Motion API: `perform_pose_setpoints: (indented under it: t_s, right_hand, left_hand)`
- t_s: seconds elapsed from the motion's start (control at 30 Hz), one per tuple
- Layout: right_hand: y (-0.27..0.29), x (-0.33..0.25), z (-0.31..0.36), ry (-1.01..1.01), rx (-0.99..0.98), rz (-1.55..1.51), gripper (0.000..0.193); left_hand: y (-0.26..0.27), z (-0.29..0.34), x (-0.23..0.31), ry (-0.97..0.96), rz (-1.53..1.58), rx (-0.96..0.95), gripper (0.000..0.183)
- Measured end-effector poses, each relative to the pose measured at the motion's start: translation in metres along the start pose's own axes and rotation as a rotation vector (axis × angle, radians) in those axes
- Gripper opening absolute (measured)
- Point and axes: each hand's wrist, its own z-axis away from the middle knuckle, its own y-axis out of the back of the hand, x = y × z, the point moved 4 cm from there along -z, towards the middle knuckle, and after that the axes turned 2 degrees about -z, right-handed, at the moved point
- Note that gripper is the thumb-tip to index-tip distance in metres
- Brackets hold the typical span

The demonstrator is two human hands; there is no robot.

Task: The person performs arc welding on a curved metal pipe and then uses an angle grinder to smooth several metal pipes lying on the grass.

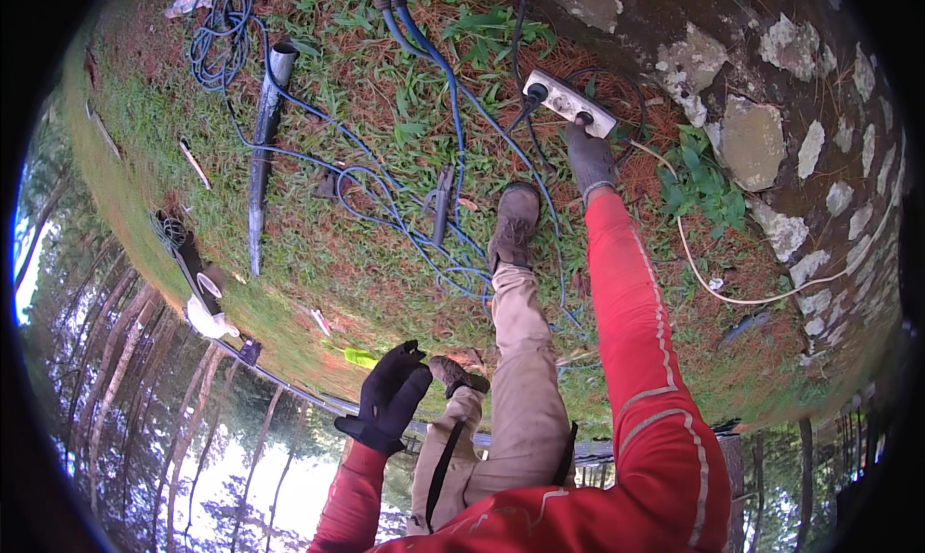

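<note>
A white power strip [570,103] lies tilted on the ground at the foot of the stone wall. My right hand [589,156], in a dark grey glove, reaches to its near end. Its fingertips close round a small black plug [583,118] at a socket there, partly covered by the glove. Another black plug [537,92] sits in the strip's far end with its cord hanging off. My left hand [388,396], in a black glove, is raised over the grass at lower middle, fingers loosely bent and apart, holding nothing.
Blue cable [453,110] runs in loops across the grass, with a coil [220,38] at far left. A grey pipe [265,158] lies left. A pale cord [686,240] leads right beside the stone wall [752,139]. My boot [515,221] stands among the cables.
</note>
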Motion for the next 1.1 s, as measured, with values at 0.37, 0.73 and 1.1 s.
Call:
perform_pose_setpoints:
  t_s: [0.37,0.73,1.1]
  right_hand:
    - [0.006,0.073,0.087,0.080,-0.291,-0.719,0.017]
    - [0.097,0.109,0.192,0.496,-0.228,-0.621,0.022]
    - [0.054,0.077,0.267,0.357,-0.259,-0.414,0.041]
  left_hand:
    - [-0.188,-0.133,0.240,-1.341,-1.038,-0.220,0.070]
    - [-0.267,-0.191,0.164,-0.563,-1.120,-0.997,0.077]
    - [-0.243,-0.163,0.119,-0.484,-0.810,-0.694,0.068]
